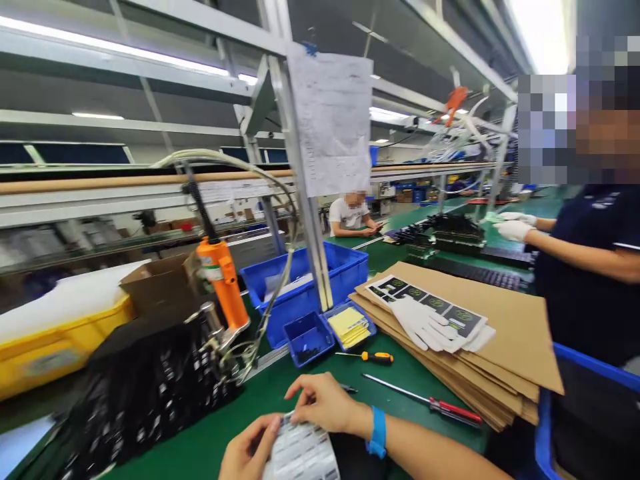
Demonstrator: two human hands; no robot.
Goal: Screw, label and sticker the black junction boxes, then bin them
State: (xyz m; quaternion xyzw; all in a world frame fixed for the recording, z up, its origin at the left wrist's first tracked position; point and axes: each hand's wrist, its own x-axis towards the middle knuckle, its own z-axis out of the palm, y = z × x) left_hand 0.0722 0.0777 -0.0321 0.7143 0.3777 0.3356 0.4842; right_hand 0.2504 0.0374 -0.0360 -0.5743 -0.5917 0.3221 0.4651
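Observation:
A curved white label sheet (pixel 303 453) with rows of dark print is at the bottom centre, between my hands. My left hand (pixel 250 447) pinches its left edge between thumb and fingers. At the sheet's top edge my right hand (pixel 323 403) has its thumb and fingers closed on it, a blue band (pixel 377 432) round the wrist. Just beyond the right hand lies a dark pen (pixel 349 389), partly hidden. A red-handled screwdriver (pixel 440 405) and a yellow-handled screwdriver (pixel 375 358) rest on the green table (pixel 405 417).
Cardboard sheets (pixel 505 320) are stacked at right, bearing a white glove (pixel 423 323). Small blue bins (pixel 305 337) stand ahead, before a larger blue crate (pixel 345 267). An orange tool (pixel 223 283) and black bags (pixel 145 380) are at left. A co-worker in white gloves (pixel 517 230) stands at right.

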